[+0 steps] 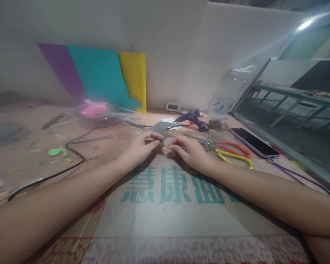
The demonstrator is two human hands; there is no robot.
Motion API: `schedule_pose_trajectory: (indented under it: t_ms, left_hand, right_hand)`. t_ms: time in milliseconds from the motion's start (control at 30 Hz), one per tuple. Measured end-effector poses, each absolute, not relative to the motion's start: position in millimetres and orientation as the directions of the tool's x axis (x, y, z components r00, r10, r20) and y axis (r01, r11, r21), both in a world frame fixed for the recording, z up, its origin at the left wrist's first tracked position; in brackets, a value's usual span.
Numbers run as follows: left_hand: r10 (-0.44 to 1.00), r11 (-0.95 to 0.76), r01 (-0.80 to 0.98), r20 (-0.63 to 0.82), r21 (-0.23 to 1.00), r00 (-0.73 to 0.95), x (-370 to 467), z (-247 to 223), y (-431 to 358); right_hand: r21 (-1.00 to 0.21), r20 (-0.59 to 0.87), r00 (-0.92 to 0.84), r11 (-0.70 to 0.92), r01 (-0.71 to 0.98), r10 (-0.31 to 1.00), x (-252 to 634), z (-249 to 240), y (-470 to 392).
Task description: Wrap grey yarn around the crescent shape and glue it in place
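Note:
My left hand (146,147) is closed, thumb and forefinger pressed together at the middle of the table. Facing it a short gap away, my right hand (189,151) is closed too, its fingers curled into a pinch. What either hand holds is too small and blurred to make out. A tiny yellow piece (164,148) shows between the fingertips. Just beyond them lies a curved grey piece (164,127) near some white scraps. To the right of my right hand are scissors with one red and one yellow handle (233,157), partly under a tangle of grey thread (212,146).
A blue glue gun (192,119), small digital clock (173,106) and clear bottle (227,95) stand at the back. A phone (254,142) lies right. On the left are a black cable (79,161), a pen-like stick (92,139), green scrap (54,151) and pink bundle (95,109).

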State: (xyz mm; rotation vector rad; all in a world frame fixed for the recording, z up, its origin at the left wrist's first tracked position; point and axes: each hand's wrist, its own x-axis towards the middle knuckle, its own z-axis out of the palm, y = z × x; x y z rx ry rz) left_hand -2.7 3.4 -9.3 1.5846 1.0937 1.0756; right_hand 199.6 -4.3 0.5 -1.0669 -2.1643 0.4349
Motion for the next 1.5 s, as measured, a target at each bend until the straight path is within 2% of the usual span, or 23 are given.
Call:
schedule_pose_trajectory:
  t_ms: [400,500,667,967,1200,1500]
  left_hand:
    - [0.964,-0.189,0.142,0.157,0.972,0.213,-2.1,-7.7,1.8]
    - [0.967,-0.174,0.122,0.146,0.977,0.206,-1.4,-6.8,1.3]
    - [0.972,-0.171,0.202,0.132,0.964,0.193,-1.2,-2.7,-0.1]
    - [0.967,-0.179,0.180,0.139,0.967,0.216,-1.2,-4.4,0.8]
    - [0.976,-0.126,0.206,0.084,0.970,0.202,-0.2,-0.9,-2.2]
    - [0.971,-0.133,0.186,0.090,0.974,0.222,-0.3,-0.3,-1.6]
  right_hand:
    - [-0.453,0.387,-0.525,0.652,0.607,0.758,201.0,0.2,-0.8]
    - [-0.467,0.373,-0.516,0.636,0.614,0.771,201.3,-0.7,-0.8]
    - [-0.477,0.361,-0.511,0.625,0.618,0.780,200.4,0.2,-1.3]
    - [-0.482,0.350,-0.506,0.615,0.624,0.788,200.3,0.7,-0.9]
    - [-0.498,0.325,-0.490,0.587,0.638,0.809,199.0,1.3,-2.3]
    - [-0.583,0.349,-0.468,0.580,0.569,0.812,199.3,-0.3,-2.4]
